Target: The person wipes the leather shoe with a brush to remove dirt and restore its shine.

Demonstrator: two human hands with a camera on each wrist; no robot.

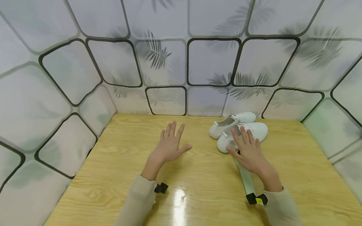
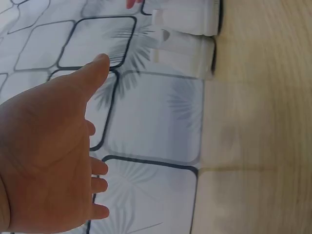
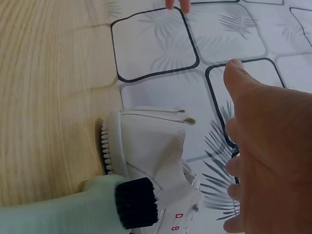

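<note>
My left hand is held over the left-centre of the table with fingers spread, holding nothing. On the right, my right hand is likewise spread, and in the head view it overlaps the nearer white shoe and a brush. The farther white shoe stands just behind its mate, both toes pointing right. A pale green brush lies under the right hand, its head partly hidden there. Its black bristles show beside the shoe heel in the right wrist view, with the right palm apart from them.
The light wood table reaches back to a wall covered with patterned cloth, which also closes off both sides. Black mounts sit at the wrists. Light glares off the table's front middle.
</note>
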